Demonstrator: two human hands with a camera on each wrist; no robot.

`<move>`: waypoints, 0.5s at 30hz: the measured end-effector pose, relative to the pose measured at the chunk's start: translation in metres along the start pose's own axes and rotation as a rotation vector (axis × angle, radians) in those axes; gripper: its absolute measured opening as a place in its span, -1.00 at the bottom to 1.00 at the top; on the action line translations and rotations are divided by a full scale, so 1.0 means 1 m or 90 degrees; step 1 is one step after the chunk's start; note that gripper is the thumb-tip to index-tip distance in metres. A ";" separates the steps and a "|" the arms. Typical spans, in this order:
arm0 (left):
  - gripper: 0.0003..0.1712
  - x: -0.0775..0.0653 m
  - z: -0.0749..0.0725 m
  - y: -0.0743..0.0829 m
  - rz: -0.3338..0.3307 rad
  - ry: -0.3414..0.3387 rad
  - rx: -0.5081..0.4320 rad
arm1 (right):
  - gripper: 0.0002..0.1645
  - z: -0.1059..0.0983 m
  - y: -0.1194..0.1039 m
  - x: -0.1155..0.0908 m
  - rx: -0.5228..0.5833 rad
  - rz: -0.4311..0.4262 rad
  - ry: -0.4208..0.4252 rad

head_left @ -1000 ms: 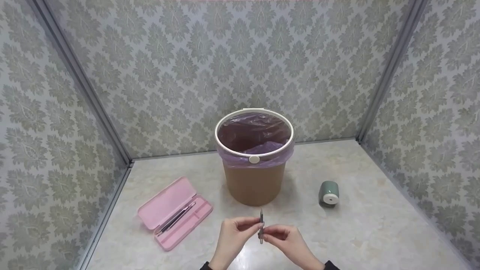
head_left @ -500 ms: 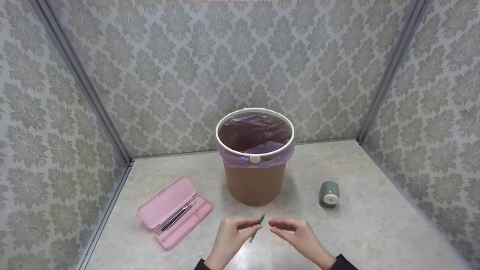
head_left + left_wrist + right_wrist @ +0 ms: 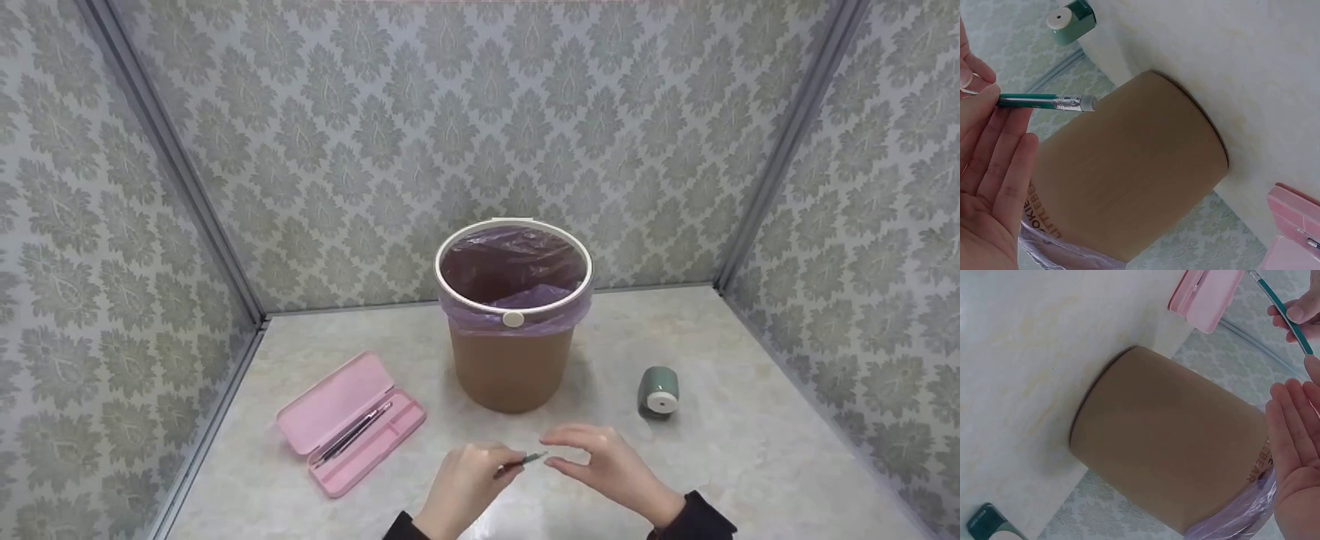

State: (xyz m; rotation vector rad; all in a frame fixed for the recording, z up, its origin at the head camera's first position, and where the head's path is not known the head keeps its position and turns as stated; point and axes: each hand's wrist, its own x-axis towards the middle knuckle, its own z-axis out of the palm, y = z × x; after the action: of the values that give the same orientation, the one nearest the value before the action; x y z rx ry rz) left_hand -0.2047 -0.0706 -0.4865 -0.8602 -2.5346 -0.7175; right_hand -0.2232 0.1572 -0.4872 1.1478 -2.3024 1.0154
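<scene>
Pale tabletop (image 3: 750, 450), pink case (image 3: 335, 405), brown bin (image 3: 511, 367), green sharpener (image 3: 660, 381)

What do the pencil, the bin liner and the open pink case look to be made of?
Pencil: possibly wood, under glossy green paint showing a sheen; its silvery, ridged band looks like metal.
Bin liner: apparently thin purple plastic film, judging by its crinkles and shine.
Case: smooth, likely rigid plastic, from its even color and moulded-looking edges.

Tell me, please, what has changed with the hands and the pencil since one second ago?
The left hand still pinches the green pencil, whose tip has swung from the trash bin towards the right hand. The right hand has released its hold on the pencil and spread its fingers near the tip. The open pink pencil case, pencil sharpener and bin stayed in place.
</scene>
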 end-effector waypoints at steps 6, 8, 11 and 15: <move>-0.92 0.001 0.006 0.003 0.072 0.037 0.087 | -0.67 0.003 -0.004 0.003 -0.040 -0.042 -0.040; -0.91 0.001 0.008 0.003 0.083 0.049 0.101 | -0.70 0.004 -0.005 0.004 -0.049 -0.054 -0.047; -0.90 0.001 0.008 0.003 0.090 0.062 0.112 | -0.74 0.004 -0.007 0.005 -0.062 -0.072 -0.046; -0.89 0.001 0.008 0.003 0.097 0.072 0.117 | -0.77 0.005 -0.007 0.006 -0.068 -0.093 -0.038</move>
State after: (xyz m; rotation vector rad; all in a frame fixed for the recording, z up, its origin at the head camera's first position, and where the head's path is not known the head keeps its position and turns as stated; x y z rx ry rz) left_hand -0.2052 -0.0635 -0.4914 -0.9107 -2.3614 -0.4633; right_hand -0.2214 0.1473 -0.4835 1.2965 -2.2503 0.8046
